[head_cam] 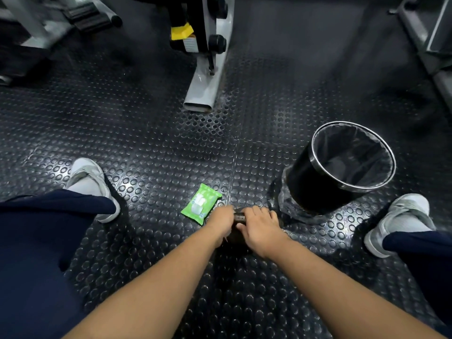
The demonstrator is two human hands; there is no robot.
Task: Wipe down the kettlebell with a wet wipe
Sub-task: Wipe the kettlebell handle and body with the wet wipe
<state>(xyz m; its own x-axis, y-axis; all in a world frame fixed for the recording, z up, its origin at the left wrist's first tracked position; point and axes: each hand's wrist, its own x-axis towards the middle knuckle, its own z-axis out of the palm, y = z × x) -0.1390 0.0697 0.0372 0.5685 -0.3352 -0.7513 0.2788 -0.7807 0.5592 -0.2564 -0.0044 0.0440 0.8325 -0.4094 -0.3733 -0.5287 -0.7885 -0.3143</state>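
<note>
A dark kettlebell (237,234) stands on the studded rubber floor between my feet, mostly hidden under my hands. My left hand (221,222) grips its handle from the left side. My right hand (260,227) curls over the handle from the right, fingers wrapped across the top. A green pack of wet wipes (201,203) lies flat on the floor just left of and beyond my left hand. No loose wipe shows in either hand.
A black waste bin (318,184) with a clear liner stands to the right, close to the kettlebell. My grey shoes sit at left (90,182) and right (401,221). A grey machine leg (205,89) reaches down from the top centre.
</note>
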